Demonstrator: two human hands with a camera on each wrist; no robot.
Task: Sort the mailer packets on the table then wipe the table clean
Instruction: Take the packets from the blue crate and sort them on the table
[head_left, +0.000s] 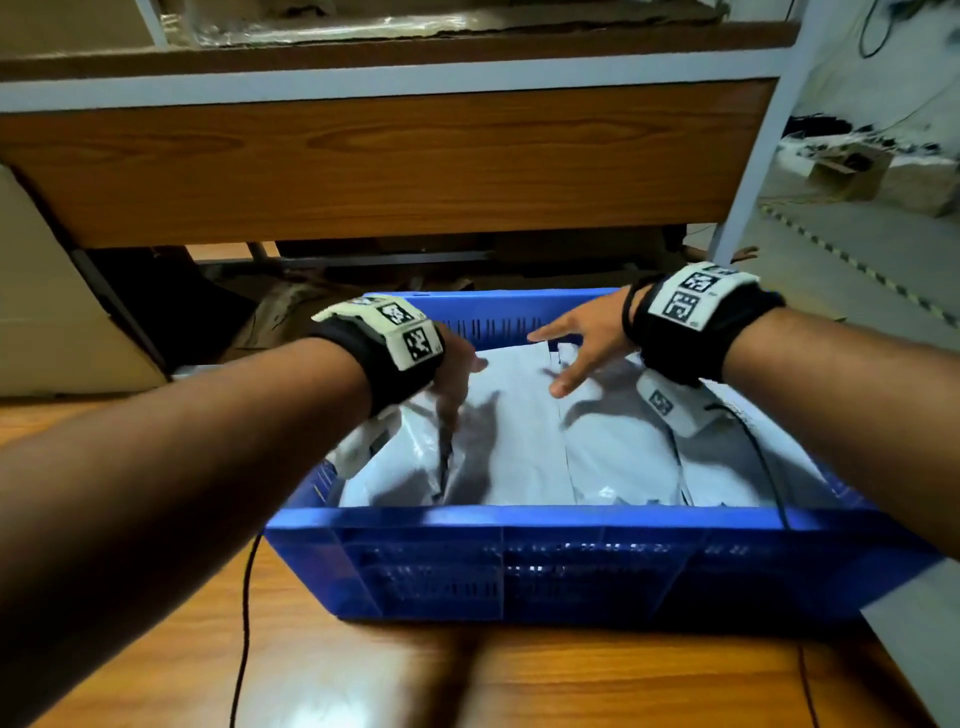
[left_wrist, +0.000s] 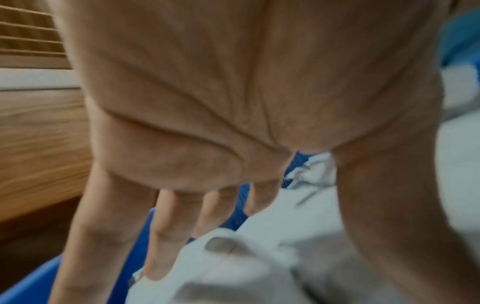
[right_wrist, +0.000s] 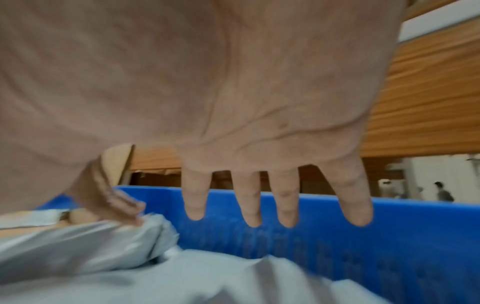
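Table (head_left: 363, 675) of orange wood bears a blue crate (head_left: 545, 566) at twelve o'clock, heaped with grey mailer packets (head_left: 519, 447) whose long axes run toward six. Left hand (head_left: 457, 371) presses spread fingers into the nine o'clock side of the heap, likely nearer a grasp; right hand (head_left: 582, 348) hovers just above, fingers straight, holding nothing.
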